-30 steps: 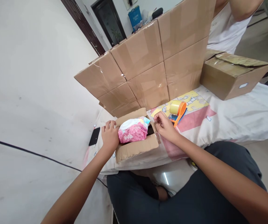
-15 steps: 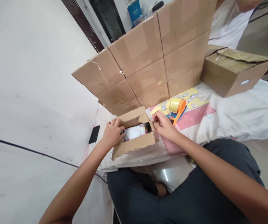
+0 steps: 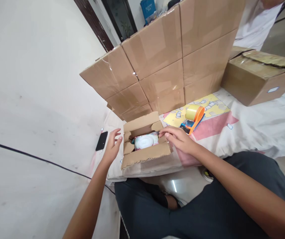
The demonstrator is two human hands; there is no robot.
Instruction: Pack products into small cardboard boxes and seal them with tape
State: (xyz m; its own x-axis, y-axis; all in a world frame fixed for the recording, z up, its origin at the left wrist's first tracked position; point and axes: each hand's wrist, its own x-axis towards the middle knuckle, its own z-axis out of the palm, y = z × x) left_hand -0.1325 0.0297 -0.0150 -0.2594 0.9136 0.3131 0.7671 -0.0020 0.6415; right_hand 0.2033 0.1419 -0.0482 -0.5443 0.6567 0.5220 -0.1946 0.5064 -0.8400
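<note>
Two bare hands flank an open cardboard box [image 3: 146, 158] with a package [image 3: 144, 142] lying inside, its white oval top facing up.
The left hand [image 3: 112, 146], free of any object, is spread just beside the box's left end, near a black phone [image 3: 101, 141]; the right hand [image 3: 178, 138] reaches over the right end, fingertips near the package, though whether they pinch anything cannot be told. To the right, a yellow tape roll [image 3: 191, 112] sits beside an orange implement [image 3: 197, 119] on a patterned cloth [image 3: 208, 128], before taped cardboard [image 3: 161, 66].
</note>
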